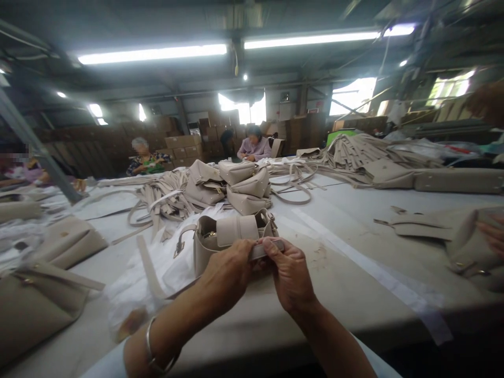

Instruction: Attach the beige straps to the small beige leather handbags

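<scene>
Both my hands meet in front of a beige handbag (238, 231) standing on the white table (334, 262). Between them is a beige strap (259, 252). My left hand (230, 268) has its fingers closed round the strap's left part, with the fingertips partly hidden. My right hand (289, 268) pinches the other end between thumb and fingers. Behind the hands, the bag's flap lies over its top and a gold zipper pull shows inside. A buckled strap (183, 240) sticks out at the bag's left side.
Stacked beige bags (246, 184) and bundled straps (167, 194) lie beyond. White plastic wrapping (134, 283) is at the left, near more bags (43, 299). A white strip (374, 273) crosses the table. Another person's hand (492, 233) touches a bag at the right. People sit across the table.
</scene>
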{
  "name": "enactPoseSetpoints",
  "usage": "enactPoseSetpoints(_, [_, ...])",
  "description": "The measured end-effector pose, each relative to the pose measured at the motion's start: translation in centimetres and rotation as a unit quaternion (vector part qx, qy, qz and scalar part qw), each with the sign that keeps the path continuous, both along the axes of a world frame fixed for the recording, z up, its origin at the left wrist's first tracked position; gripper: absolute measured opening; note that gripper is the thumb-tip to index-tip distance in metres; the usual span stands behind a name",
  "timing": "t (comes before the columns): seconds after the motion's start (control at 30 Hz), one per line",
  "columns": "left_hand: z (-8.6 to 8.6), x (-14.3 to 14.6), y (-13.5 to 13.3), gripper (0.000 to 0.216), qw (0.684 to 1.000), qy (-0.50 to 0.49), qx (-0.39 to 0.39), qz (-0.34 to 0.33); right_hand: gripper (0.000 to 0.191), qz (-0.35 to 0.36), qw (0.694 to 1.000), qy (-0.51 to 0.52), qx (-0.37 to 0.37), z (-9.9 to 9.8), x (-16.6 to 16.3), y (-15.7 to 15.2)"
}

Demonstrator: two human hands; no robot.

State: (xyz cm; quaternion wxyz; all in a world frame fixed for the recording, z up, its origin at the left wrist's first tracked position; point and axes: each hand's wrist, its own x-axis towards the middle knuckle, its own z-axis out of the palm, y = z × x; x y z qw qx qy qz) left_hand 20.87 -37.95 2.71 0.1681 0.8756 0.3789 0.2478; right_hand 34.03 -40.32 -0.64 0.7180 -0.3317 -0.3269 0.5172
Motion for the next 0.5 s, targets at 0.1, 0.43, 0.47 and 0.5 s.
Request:
enactPoseSetpoints(0.1, [0.9,-0.6,1.3,0.029,0.996,0.067,0.022,0.048,0.031,-0.019,0.997,-0.068,-0.004,-0.7,2.7,1.2])
enactPoseSetpoints(0.43, [7.3,0.0,10.1,0.040,0.947,0.203,0.221,0.117,0.045,0.019,0.976,-0.218,0.004,-2.3,10.1,8.7])
enactPoseSetpoints(0.47, [7.2,0.8,10.6,0.040,0.948,0.218,0.211,0.098,0.047,0.043,0.974,-0.222,0.017,-2.4,9.9,9.2])
enactPoseSetpoints(0.5, [7.0,1.5,10.9,0.041,0.948,0.236,0.202,0.078,0.047,0.061,0.972,-0.223,0.027,-2.6,9.6,9.7])
